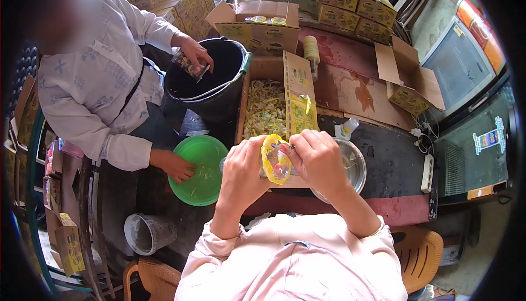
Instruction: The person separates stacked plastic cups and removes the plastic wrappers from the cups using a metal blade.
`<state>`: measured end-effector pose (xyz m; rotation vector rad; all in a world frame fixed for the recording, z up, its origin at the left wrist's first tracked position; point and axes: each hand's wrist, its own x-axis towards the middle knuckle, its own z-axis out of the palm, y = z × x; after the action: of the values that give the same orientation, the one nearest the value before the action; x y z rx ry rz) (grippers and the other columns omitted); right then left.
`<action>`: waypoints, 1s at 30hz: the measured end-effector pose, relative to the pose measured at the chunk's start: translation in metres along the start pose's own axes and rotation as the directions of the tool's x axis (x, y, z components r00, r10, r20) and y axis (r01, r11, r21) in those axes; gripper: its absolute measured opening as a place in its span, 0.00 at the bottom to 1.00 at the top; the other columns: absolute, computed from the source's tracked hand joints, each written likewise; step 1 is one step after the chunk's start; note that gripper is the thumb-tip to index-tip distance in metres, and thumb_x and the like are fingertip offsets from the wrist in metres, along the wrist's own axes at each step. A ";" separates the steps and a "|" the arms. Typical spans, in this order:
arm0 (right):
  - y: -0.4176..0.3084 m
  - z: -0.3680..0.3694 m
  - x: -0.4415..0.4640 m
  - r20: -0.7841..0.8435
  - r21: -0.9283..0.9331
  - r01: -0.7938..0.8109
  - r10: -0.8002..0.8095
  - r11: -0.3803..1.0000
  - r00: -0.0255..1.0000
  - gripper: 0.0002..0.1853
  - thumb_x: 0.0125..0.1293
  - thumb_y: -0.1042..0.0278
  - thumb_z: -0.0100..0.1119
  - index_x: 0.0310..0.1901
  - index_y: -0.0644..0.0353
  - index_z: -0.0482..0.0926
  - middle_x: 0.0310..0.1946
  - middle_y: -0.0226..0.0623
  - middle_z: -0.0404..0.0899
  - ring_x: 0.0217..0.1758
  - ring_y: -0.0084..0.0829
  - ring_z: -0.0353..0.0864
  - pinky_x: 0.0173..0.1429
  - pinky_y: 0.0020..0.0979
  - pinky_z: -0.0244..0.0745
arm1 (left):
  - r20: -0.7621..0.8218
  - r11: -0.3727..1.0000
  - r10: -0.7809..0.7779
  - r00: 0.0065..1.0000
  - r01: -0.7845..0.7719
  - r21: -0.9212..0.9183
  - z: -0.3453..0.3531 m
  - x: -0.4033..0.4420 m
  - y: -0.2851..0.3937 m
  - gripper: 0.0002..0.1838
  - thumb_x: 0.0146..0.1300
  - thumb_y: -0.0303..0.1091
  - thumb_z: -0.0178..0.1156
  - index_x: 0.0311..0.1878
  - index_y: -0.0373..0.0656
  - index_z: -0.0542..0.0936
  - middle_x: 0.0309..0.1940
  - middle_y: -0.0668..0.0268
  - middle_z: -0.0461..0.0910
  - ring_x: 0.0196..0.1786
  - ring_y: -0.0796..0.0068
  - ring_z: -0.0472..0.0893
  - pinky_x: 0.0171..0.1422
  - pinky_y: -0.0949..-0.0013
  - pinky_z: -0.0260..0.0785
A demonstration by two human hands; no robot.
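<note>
Just in front of my chest, my left hand [241, 164] is wrapped round a small clear plastic cup with a yellow rim [280, 175]. The cup is tipped so that its round face points up towards me. My right hand [319, 155] pinches at the cup's right edge, and whatever lies between those fingertips is too small to make out. Under my right forearm sits a shiny metal bowl [357, 165], partly covered by the arm. Beyond my hands, a carton holds many yellow wrapper pieces [264, 106], with a printed flap [300, 90] standing up on its right.
At left a co-worker holds a clear packet [189, 66] over a black bucket [230, 60], other hand in a green basin [211, 186]. A grey pail [147, 235] stands nearer. Behind are cartons [257, 35], a stack of cups [311, 49] and an open box [408, 95].
</note>
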<state>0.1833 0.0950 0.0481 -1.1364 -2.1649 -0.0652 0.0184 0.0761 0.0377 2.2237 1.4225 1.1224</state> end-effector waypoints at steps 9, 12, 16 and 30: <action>0.014 0.001 0.003 0.154 0.084 0.095 -0.107 0.992 0.982 0.09 0.58 0.63 0.57 0.25 0.58 0.75 0.20 0.34 0.71 0.26 0.33 0.74 0.34 0.33 0.67 | -0.023 0.995 -0.059 0.998 0.057 -0.086 0.010 0.004 0.001 0.28 0.39 0.38 0.72 0.43 0.40 0.71 0.29 0.60 0.78 0.30 0.64 0.80 0.35 0.68 0.72; 0.024 -0.003 0.004 0.216 0.349 0.072 -0.155 0.934 0.964 0.11 0.60 0.64 0.56 0.24 0.60 0.74 0.19 0.37 0.71 0.24 0.37 0.73 0.32 0.35 0.67 | 0.107 0.961 -0.045 0.993 0.072 -0.267 -0.004 0.007 0.001 0.27 0.38 0.36 0.71 0.43 0.38 0.72 0.30 0.57 0.78 0.33 0.55 0.79 0.38 0.63 0.72; 0.026 -0.013 0.005 0.309 0.681 -0.038 -0.240 0.731 0.920 0.13 0.63 0.65 0.54 0.24 0.62 0.74 0.19 0.39 0.70 0.23 0.40 0.72 0.29 0.35 0.67 | 0.297 0.905 0.116 0.948 0.022 -0.424 -0.023 0.019 -0.006 0.25 0.35 0.34 0.72 0.40 0.39 0.76 0.31 0.60 0.79 0.32 0.59 0.80 0.38 0.67 0.72; 0.011 -0.036 0.009 0.358 0.922 -0.206 -0.521 0.327 0.775 0.17 0.65 0.68 0.54 0.20 0.66 0.66 0.15 0.35 0.62 0.18 0.30 0.62 0.24 0.31 0.58 | 0.244 0.326 0.377 0.894 0.119 -0.938 -0.016 0.009 -0.018 0.23 0.34 0.33 0.75 0.36 0.36 0.78 0.31 0.66 0.80 0.31 0.80 0.77 0.39 0.76 0.70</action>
<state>0.2078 0.0961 0.0777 -0.1468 -2.1730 1.5328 -0.0032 0.0895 0.0422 1.4899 0.1622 0.9930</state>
